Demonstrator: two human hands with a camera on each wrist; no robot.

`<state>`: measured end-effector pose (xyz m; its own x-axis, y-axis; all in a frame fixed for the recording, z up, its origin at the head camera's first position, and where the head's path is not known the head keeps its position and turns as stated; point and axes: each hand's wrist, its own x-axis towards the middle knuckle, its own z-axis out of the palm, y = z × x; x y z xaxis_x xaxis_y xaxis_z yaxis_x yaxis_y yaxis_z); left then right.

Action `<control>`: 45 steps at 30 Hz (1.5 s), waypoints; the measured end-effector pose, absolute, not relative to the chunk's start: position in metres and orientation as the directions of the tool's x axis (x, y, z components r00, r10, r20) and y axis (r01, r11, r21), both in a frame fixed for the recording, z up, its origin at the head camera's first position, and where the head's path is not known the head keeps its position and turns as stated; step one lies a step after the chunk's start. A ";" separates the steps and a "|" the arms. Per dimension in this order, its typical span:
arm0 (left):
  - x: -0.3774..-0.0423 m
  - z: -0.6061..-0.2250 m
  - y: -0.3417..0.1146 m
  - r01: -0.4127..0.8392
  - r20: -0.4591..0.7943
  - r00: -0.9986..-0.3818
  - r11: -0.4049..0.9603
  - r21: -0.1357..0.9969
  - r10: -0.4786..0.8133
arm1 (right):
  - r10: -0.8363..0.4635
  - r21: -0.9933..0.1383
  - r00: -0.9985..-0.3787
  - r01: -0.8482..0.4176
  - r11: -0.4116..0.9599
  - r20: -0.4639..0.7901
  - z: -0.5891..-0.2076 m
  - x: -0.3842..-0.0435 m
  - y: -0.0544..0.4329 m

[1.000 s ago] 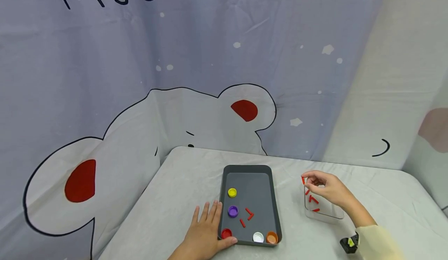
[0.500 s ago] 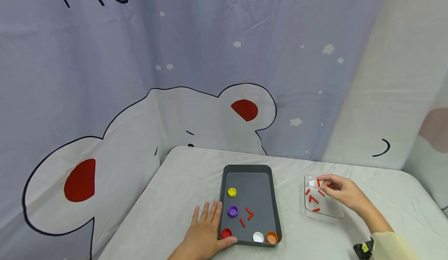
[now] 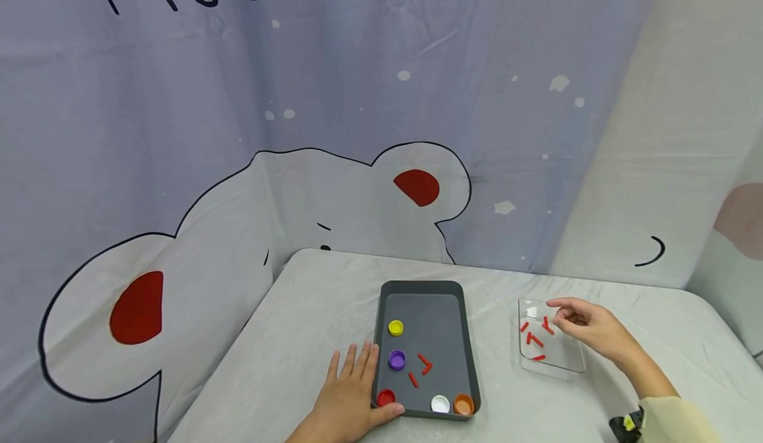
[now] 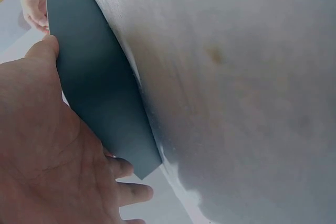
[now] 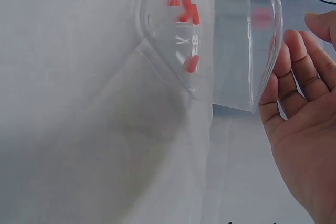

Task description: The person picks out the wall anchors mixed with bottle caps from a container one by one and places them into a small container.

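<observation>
My left hand (image 3: pixel 346 393) lies with straight, spread fingers along the left edge and near corner of a dark grey tray (image 3: pixel 438 330); the left wrist view shows its palm beside the tray's outer wall. Three short red sticks (image 3: pixel 413 379) lie in the tray. To the right stands a clear plastic box (image 3: pixel 566 362) with several red sticks (image 3: pixel 536 341) inside. My right hand (image 3: pixel 590 327) hovers over the box's right side, holding nothing. In the right wrist view its thumb is apart from the relaxed fingers (image 5: pixel 304 74), beside the box wall.
Yellow (image 3: pixel 395 328), purple (image 3: pixel 397 360), red (image 3: pixel 386 397), white (image 3: pixel 440 404) and orange (image 3: pixel 463 404) round caps lie in the tray. A white cloth (image 3: pixel 322 297) covers the table, with a printed curtain (image 3: pixel 334 85) behind it.
My right hand moved rightward over the box with a red stick, then let it go; the stick now lies among the others there. The left hand has stayed put.
</observation>
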<state>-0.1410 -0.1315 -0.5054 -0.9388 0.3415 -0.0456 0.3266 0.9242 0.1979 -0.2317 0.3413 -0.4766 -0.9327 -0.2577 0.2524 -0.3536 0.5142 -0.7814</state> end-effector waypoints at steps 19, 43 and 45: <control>-0.144 -0.503 -0.131 0.317 -0.070 -0.939 0.925 0.207 0.338 | -0.418 -0.785 -0.886 -0.401 0.472 0.201 -0.456 -0.247 0.284; -0.141 -0.502 -0.131 0.318 -0.073 -0.938 0.926 0.202 0.338 | -0.656 -0.769 -0.722 -0.541 0.339 0.219 -0.469 -0.263 0.206; -0.141 -0.503 -0.131 0.315 -0.070 -0.940 0.928 0.198 0.334 | -0.672 -0.761 -0.706 -0.558 0.331 0.225 -0.471 -0.263 0.200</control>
<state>-0.1411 -0.1308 -0.5029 -0.9400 0.3340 -0.0696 0.3151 0.9281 0.1982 -0.2628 0.2001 -0.4713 -0.7059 -0.6715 0.2252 -0.5580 0.3314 -0.7608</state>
